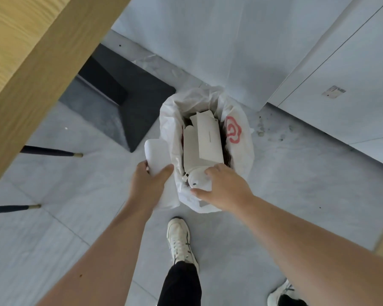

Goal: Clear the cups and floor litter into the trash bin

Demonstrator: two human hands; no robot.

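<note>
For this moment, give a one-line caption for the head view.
Right hand pushes a lidded cup into the lined trash bin; left hand holds another cup.

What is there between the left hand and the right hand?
In the head view, the near-left edge of the white bin bag lies between the left hand, which holds a white cup, and the right hand, which holds another cup.
</note>
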